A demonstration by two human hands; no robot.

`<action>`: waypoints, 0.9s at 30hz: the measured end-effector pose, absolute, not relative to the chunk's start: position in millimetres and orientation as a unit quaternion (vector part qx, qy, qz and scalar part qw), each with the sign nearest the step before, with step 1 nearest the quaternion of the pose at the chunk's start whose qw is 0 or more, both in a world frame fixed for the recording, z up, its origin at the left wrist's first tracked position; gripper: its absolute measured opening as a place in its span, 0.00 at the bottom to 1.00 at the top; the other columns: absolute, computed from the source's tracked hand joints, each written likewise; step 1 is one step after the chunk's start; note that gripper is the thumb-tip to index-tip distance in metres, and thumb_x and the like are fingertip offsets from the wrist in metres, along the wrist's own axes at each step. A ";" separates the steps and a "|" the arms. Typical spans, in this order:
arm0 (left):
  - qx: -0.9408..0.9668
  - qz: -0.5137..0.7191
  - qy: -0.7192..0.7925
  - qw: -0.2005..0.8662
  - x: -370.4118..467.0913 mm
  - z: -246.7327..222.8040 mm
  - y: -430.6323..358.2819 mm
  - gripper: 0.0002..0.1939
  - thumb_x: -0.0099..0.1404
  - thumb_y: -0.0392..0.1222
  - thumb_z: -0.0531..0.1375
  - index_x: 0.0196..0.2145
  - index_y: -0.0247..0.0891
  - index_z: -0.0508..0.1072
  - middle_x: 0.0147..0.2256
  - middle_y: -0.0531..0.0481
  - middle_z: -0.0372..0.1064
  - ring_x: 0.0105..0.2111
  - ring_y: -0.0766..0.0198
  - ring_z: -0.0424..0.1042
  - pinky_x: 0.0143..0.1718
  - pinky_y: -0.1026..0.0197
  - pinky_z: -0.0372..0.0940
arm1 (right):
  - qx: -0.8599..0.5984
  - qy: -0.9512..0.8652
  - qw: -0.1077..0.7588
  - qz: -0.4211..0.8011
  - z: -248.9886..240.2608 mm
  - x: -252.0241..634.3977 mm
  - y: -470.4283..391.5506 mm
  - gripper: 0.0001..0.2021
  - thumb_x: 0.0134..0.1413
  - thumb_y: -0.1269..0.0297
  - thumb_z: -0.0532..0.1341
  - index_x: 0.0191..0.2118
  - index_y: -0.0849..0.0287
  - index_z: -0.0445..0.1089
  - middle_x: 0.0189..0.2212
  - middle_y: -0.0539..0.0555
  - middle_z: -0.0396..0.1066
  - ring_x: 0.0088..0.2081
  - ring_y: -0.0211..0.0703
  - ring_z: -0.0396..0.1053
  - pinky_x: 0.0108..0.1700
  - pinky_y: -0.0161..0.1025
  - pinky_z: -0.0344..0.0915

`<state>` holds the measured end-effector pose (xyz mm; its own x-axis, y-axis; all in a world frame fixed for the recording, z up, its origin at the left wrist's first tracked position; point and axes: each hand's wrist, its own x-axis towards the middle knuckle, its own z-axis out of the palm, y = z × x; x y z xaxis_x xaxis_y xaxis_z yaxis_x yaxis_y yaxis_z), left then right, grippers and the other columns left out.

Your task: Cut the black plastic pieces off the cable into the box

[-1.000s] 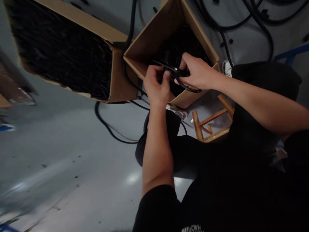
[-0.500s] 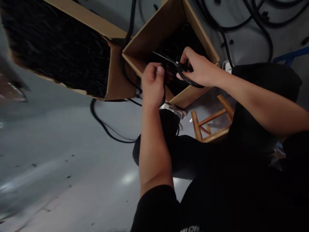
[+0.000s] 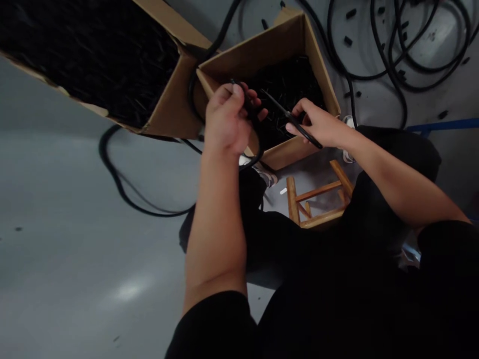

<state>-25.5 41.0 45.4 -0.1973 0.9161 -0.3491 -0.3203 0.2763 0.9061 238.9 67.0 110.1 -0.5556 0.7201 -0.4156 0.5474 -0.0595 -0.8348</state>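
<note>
While the left hand, half-curled, pinches black tubing trailing towards five o'clock near the cardboard box, the right hand, fingers curled, holds scissors at three o'clock, blades pointing to ten, apart from the tubing.

You have narrow gap, left hand to scissors | carton open on top | blocked left: filled box, cable loop | near: stool
</note>
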 end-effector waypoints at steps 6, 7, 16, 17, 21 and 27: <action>0.272 0.505 0.564 0.594 -14.6 61.1 40.8 0.35 0.59 0.74 0.78 0.40 0.48 0.66 0.40 0.47 0.74 0.53 0.48 0.77 0.48 0.47 0.76 | -0.460 -0.702 0.073 0.539 111.3 236.1 65.2 0.21 0.69 0.52 0.72 0.59 0.51 0.67 0.40 0.48 0.71 0.43 0.47 0.74 0.53 0.50 0.78; 0.262 0.509 0.567 0.592 -13.8 65.4 41.2 0.36 0.59 0.74 0.78 0.40 0.48 0.66 0.41 0.47 0.74 0.54 0.49 0.77 0.49 0.47 0.76 | -0.459 -0.701 0.072 0.540 112.5 235.9 64.9 0.21 0.68 0.53 0.72 0.59 0.51 0.67 0.40 0.49 0.71 0.42 0.48 0.74 0.53 0.50 0.78; 0.203 0.543 0.550 0.601 -23.2 61.0 46.7 0.25 0.65 0.59 0.82 0.43 0.48 0.73 0.46 0.49 0.79 0.49 0.52 0.78 0.39 0.53 0.78 | -0.441 -0.775 0.049 0.451 138.5 248.6 64.7 0.22 0.62 0.57 0.72 0.59 0.51 0.72 0.57 0.59 0.76 0.53 0.57 0.77 0.60 0.57 0.77; 0.211 0.541 0.548 0.603 -23.9 58.1 46.6 0.24 0.65 0.59 0.82 0.42 0.49 0.74 0.46 0.49 0.79 0.49 0.51 0.78 0.37 0.54 0.77 | -0.439 -0.778 0.046 0.447 140.4 249.9 64.5 0.22 0.63 0.57 0.72 0.60 0.51 0.72 0.57 0.59 0.76 0.54 0.58 0.77 0.60 0.57 0.78; 0.223 0.544 0.543 0.599 -20.2 58.8 44.1 0.22 0.64 0.58 0.82 0.41 0.49 0.77 0.46 0.47 0.78 0.46 0.51 0.78 0.31 0.56 0.76 | -0.435 -0.783 0.032 0.443 143.8 250.7 63.8 0.21 0.65 0.56 0.72 0.60 0.51 0.73 0.57 0.59 0.77 0.54 0.58 0.78 0.61 0.57 0.77; 0.220 0.542 0.545 0.601 -11.2 72.3 40.6 0.14 0.72 0.47 0.77 0.41 0.45 0.74 0.43 0.47 0.77 0.42 0.56 0.77 0.31 0.60 0.75 | -0.429 -0.782 0.026 0.452 144.9 249.1 64.3 0.20 0.64 0.56 0.72 0.59 0.52 0.74 0.55 0.59 0.80 0.52 0.57 0.78 0.61 0.56 0.77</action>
<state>-11.2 40.6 72.3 -0.1818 0.8910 -0.4159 -0.4113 0.3153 0.8552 249.1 64.3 144.9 -0.6308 0.6941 -0.3468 0.6468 0.2236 -0.7291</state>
